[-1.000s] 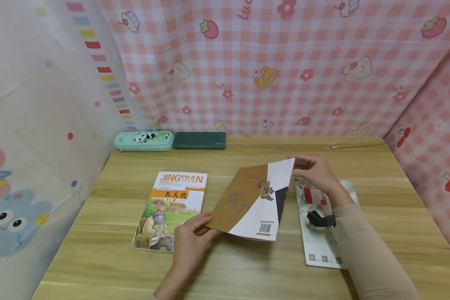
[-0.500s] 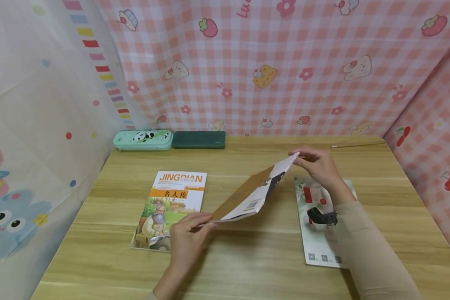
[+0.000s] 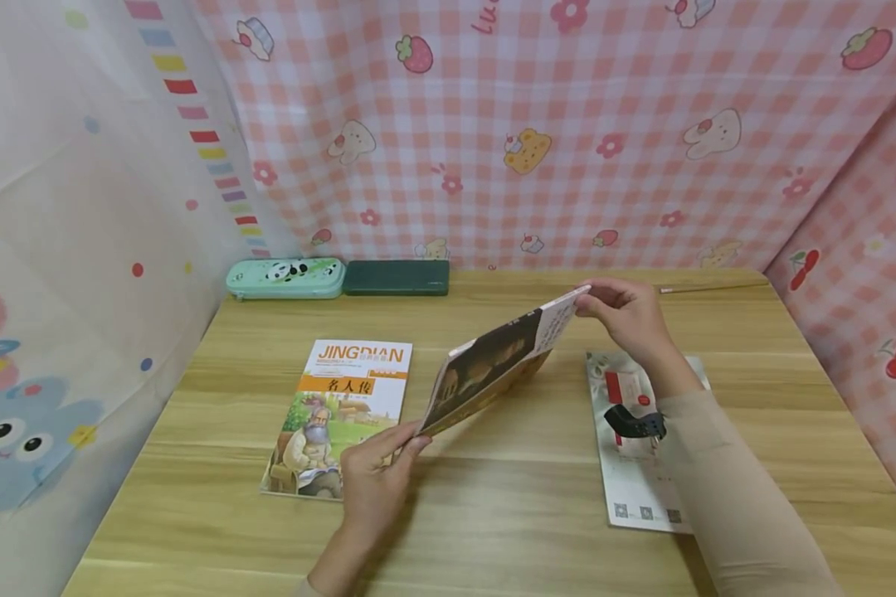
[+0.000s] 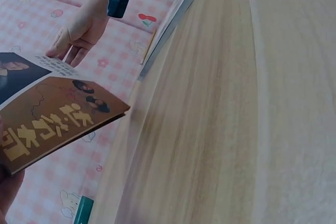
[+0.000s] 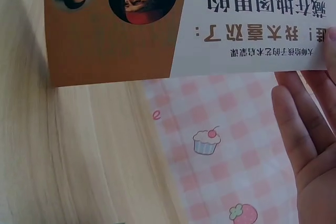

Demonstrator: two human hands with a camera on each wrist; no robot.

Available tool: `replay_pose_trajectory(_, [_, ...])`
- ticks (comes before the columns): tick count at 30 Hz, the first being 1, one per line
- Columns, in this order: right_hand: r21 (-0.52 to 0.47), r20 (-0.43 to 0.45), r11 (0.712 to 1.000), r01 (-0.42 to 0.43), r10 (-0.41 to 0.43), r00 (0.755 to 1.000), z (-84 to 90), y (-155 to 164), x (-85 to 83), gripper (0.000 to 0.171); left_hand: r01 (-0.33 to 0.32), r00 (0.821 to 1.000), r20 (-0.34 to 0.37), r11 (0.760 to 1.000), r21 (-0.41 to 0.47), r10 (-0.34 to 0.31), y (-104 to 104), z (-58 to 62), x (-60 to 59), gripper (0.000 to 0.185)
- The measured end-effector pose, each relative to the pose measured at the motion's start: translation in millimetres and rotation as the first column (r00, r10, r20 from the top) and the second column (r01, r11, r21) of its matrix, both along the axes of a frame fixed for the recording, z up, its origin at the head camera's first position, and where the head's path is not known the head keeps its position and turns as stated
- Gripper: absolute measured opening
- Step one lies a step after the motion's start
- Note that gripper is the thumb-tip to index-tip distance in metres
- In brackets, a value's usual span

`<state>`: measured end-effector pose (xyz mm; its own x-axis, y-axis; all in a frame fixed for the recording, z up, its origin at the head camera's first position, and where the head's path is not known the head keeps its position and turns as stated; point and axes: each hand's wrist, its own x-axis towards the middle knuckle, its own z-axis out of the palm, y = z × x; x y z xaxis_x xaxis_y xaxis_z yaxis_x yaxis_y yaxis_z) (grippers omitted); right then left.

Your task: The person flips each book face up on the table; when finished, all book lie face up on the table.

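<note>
A thin book [image 3: 493, 369] with a brown, dark and white cover is held tilted above the wooden table [image 3: 493, 514], far corner raised. My left hand [image 3: 406, 445] pinches its near lower corner. My right hand [image 3: 588, 303] holds its far upper corner, thumb on top. The left wrist view shows the book's brown cover [image 4: 47, 124] with yellow characters and the right hand [image 4: 73, 38] beyond it. In the right wrist view the book's cover [image 5: 184, 19] fills the top, with my fingers [image 5: 304, 129] stretched below it.
A book titled JINGDIAN [image 3: 343, 406] lies flat left of centre. A white booklet [image 3: 635, 489] lies under my right forearm. A mint panda pencil case [image 3: 285, 279] and a dark green case [image 3: 396, 279] sit at the back edge; a pencil [image 3: 709, 288] lies back right. Pink cloth walls enclose the table.
The book has been turned over between both hands: its back cover with the barcode faced up, then it stood edge-on, and now its dark pictured cover faces me. The far corner rose.
</note>
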<state>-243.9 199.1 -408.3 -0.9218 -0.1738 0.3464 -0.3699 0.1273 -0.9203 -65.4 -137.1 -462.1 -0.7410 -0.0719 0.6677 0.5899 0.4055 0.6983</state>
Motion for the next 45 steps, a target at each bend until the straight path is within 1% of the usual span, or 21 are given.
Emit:
replay_pose_trajectory(3, [0.017, 0.022, 1.0, 0.022, -0.023, 1.0, 3.2, -2, 0.5, 0.028, 0.016, 1.0, -0.013, 1.0, -0.008, -0.017, 0, 1.6, 0.5, 0.026])
replay_pose_trajectory(9, [0.058, 0.042, 0.995, 0.078, -0.081, 0.996, 7.1, -6, -0.1, 0.026, 0.073, 0.996, -0.054, 0.997, -0.017, -0.074, 0, 2.3, 1.2, 0.035])
replay_pose_trajectory(12, [0.06, 0.049, 0.994, 0.094, -0.097, 0.994, 7.8, -11, -1.6, 0.028, 0.085, 0.995, -0.045, 0.996, -0.012, -0.085, 0, 1.3, 1.7, 0.038])
replay_pose_trajectory(17, [0.031, 0.075, 0.996, 0.086, -0.088, 0.993, 4.2, -20, -4.4, 0.031, 0.067, 0.998, 0.009, 0.998, 0.003, -0.067, 0, -0.7, 4.8, 0.04])
replay_pose_trajectory(20, [0.051, 0.092, 0.994, 0.092, -0.096, 0.991, -0.3, -24, -6.0, 0.031, 0.055, 0.998, 0.037, 0.998, 0.037, -0.057, 2, -2.8, 7.1, 0.042])
replay_pose_trajectory(23, [0.086, 0.107, 0.991, 0.1, -0.109, 0.988, -5.2, -27, -6.9, 0.032, 0.044, 0.996, 0.079, 0.995, 0.09, -0.051, 5, -4.9, 9.6, 0.043])
replay_pose_trajectory(25, [0.101, 0.12, 0.99, 0.103, -0.115, 0.986, -9.2, -29, -7.7, 0.032, 0.034, 0.992, 0.113, 0.992, 0.12, -0.047, 6, -7.2, 10.9, 0.045])
replay_pose_trajectory(28, [0.124, 0.133, 0.987, 0.101, -0.118, 0.984, -16.9, -33, -9.7, 0.032, 0.004, 0.984, 0.177, 0.991, 0.135, -0.028, 7, -9.9, 11.6, 0.049])
replay_pose_trajectory(30, [0.148, 0.142, 0.983, 0.104, -0.125, 0.982, -23.1, -36, -11.8, 0.032, -0.01, 0.971, 0.238, 0.989, 0.144, -0.025, 7, -11.8, 11.2, 0.054])
replay_pose_trajectory(31, [0.164, 0.148, 0.981, 0.107, -0.132, 0.98, -26.0, -38, -12.7, 0.031, -0.02, 0.962, 0.274, 0.989, 0.145, -0.021, 7, -12.9, 11.0, 0.056])
replay_pose_trajectory(33, [0.202, 0.164, 0.973, 0.11, -0.144, 0.976, -31.5, -43, -14.0, 0.03, -0.04, 0.937, 0.35, 0.988, 0.151, -0.015, 7, -14.0, 10.8, 0.059])
replay_pose_trajectory(35, [0.233, 0.195, 0.966, 0.107, -0.154, 0.969, -35.8, -48, -14.7, 0.03, -0.065, 0.907, 0.421, 0.986, 0.151, -0.004, 7, -15.9, 10.1, 0.061])
replay_pose_trajectory(38, [0.255, 0.25, 0.964, 0.076, -0.141, 0.958, -41.4, -53, -15.1, 0.032, -0.11, 0.87, 0.491, 0.986, 0.127, 0.034, 7, -19.5, 8.5, 0.063])
replay_pose_trajectory(40, [0.268, 0.273, 0.962, 0.048, -0.123, 0.954, -44.4, -55, -14.9, 0.034, -0.127, 0.845, 0.533, 0.984, 0.121, 0.043, 7, -21.8, 7.0, 0.064])
replay_pose_trajectory(42, [0.293, 0.294, 0.956, 0.016, -0.105, 0.95, -47.4, -57, -14.9, 0.036, -0.125, 0.821, 0.571, 0.984, 0.124, 0.032, 6, -23.8, 5.4, 0.064])
replay_pose_trajectory(44, [0.322, 0.307, 0.946, -0.02, -0.085, 0.948, -49.6, -58, -14.5, 0.038, -0.108, 0.796, 0.606, 0.985, 0.132, 0.006, 6, -25.4, 4.3, 0.065])
replay_pose_trajectory(45, [0.339, 0.31, 0.94, -0.042, -0.07, 0.948, -51.0, -58, -14.7, 0.039, -0.093, 0.787, 0.616, 0.987, 0.132, -0.008, 6, -25.6, 4.3, 0.066])
